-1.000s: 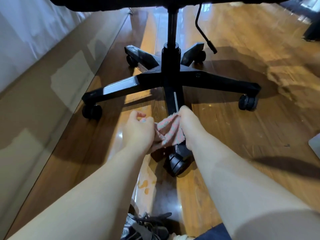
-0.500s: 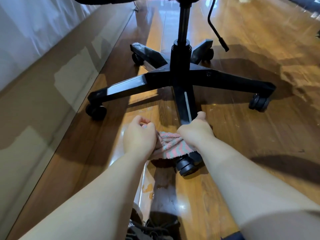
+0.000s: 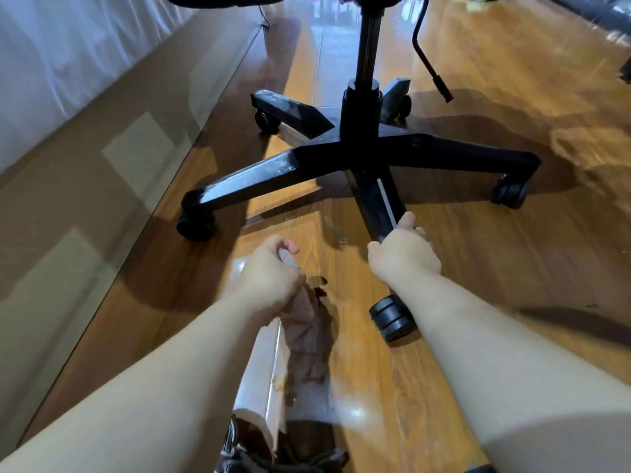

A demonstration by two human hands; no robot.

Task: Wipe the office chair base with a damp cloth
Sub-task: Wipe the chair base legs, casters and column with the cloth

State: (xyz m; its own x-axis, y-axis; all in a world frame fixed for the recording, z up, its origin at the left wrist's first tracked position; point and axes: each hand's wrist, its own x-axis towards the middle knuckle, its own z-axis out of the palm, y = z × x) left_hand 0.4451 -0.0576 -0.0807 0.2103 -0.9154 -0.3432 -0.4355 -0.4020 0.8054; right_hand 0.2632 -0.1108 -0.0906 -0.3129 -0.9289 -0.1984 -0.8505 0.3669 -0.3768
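Where the pale wall (image 3: 51,63) meets the wooden floor (image 3: 512,268) along the left edge, a tan skirting strip (image 3: 85,158) is seen running from seven o'clock toward twelve. Just right of it the chair base (image 3: 362,155) is spread on the floor, its five black legs radiating from a hub beneath the upright column (image 3: 367,46). The leg pointing to eight o'clock from the hub is ended by the left caster (image 3: 194,223), near the strip, and pale dusty streaks are shown along its top. At five o'clock from that caster the left hand (image 3: 269,278) is held above the floor, its fingers curled tight round a bunched pinkish cloth (image 3: 304,322). The cloth is left hanging from the fist toward six o'clock; it is blurred and kept apart from the base, at nine o'clock of the nearest wheel. A dark laced shoe (image 3: 283,459) is cut off by the bottom edge below it. The near leg (image 3: 382,199), pointing to six o'clock from the hub, is clasped near its outer end by the right hand (image 3: 404,256), whose fingers are curled round it. The near caster (image 3: 392,319) is seen at six o'clock of that hand, just beside the forearm. A black lever (image 3: 430,63) is hung at one o'clock of the hub, and the leg at three o'clock is finished by the right caster (image 3: 510,194)
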